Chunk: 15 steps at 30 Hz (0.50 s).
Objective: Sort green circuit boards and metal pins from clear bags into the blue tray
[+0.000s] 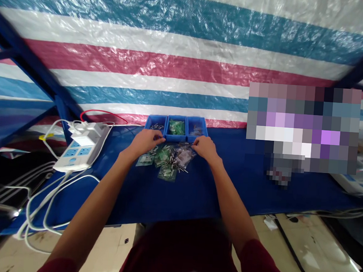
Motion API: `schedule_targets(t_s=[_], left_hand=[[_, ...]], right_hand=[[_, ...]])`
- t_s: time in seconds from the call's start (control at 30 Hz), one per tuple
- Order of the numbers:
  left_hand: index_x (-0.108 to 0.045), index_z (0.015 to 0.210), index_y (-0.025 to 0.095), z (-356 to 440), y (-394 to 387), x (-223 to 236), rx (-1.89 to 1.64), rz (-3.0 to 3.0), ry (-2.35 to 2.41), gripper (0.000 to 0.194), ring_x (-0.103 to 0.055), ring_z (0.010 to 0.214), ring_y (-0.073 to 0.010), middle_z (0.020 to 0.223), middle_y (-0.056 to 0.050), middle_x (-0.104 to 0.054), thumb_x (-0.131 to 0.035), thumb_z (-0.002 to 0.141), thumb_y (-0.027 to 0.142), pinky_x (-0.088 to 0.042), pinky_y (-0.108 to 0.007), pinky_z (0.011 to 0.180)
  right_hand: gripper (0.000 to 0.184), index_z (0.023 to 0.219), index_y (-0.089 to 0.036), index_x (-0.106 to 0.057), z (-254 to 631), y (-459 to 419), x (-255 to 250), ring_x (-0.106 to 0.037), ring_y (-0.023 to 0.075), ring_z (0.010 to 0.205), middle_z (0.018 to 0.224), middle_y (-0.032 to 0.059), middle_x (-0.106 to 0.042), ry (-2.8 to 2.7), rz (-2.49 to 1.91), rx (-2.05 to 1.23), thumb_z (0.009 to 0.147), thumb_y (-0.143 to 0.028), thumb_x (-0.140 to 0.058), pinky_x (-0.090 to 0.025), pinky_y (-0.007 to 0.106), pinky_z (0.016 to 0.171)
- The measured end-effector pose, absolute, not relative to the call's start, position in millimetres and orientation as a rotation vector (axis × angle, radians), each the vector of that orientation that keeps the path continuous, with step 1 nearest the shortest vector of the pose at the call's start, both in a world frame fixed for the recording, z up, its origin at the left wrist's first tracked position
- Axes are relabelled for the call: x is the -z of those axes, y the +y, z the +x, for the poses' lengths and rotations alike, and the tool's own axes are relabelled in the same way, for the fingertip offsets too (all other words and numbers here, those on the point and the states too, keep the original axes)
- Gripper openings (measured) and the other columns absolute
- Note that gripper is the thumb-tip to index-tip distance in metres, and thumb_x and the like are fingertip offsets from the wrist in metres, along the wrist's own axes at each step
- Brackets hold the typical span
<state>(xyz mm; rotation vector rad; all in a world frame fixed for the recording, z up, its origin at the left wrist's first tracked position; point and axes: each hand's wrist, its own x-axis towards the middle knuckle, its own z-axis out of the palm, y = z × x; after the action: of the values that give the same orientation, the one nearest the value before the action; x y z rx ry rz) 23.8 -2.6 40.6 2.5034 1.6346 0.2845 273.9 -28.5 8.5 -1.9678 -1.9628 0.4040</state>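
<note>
My left hand [148, 140] is just in front of the left blue bin [147, 123], thumb and fingers drawn together; anything between them is too small to make out. My right hand [204, 147] is closed in a pinch at the right edge of the pile, in front of the right blue bin [205, 129]. Between the hands lie small green-printed plastic bags [167, 173], clear bags [185, 153] and loose thin metal pins [182, 168]. The left bin holds small metal pieces, the middle blue bin [176, 138] green bags, the right one clear bags.
A white power strip [78, 155] with plugged-in adapters [86, 134] stands on the blue table [177, 202] at left, its white cables [48, 203] looping over the edge. Striped plastic sheeting [174, 65] hangs behind. A pixelated area covers part of the right side.
</note>
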Motion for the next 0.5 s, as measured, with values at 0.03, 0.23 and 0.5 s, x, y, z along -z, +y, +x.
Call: schedule_targets(t_s=[0.03, 0.23, 0.5], left_hand=[[-0.071, 0.092, 0.021, 24, -5, -39, -0.186, 2.497, 1.532, 0.031, -0.066, 0.081, -0.0219, 0.087, -0.005, -0.073, -0.056, 0.085, 0.048, -0.043, -0.027, 0.069], [-0.069, 0.103, 0.021, 23, -10, -29, -0.034, 2.463, 1.238, 0.042, -0.066, 0.085, -0.0223, 0.093, -0.006, -0.071, -0.067, 0.071, 0.049, -0.045, -0.026, 0.071], [-0.07, 0.097, 0.021, 27, -6, -28, -0.078, 2.425, 1.267, 0.041, -0.065, 0.077, -0.0221, 0.085, -0.005, -0.071, -0.069, 0.07, 0.051, -0.043, -0.026, 0.067]], right_hand=[[0.013, 0.086, -0.02, -0.076, 275, -29, -8, -0.065, 0.0271, 0.091, 0.094, 0.0119, -0.073, -1.973, -1.985, -0.409, 0.078, -0.024, -0.067, -0.048, 0.033, 0.075], [0.008, 0.078, -0.021, -0.075, 285, -27, -7, -0.064, 0.0183, 0.076, 0.077, 0.0029, -0.07, -2.156, -1.843, -0.646, 0.069, -0.022, -0.075, -0.044, 0.025, 0.067], [0.009, 0.076, -0.019, -0.074, 289, -26, -6, -0.062, 0.0153, 0.069, 0.071, -0.0003, -0.069, -2.323, -1.748, -0.743, 0.069, -0.013, -0.074, -0.037, 0.023, 0.059]])
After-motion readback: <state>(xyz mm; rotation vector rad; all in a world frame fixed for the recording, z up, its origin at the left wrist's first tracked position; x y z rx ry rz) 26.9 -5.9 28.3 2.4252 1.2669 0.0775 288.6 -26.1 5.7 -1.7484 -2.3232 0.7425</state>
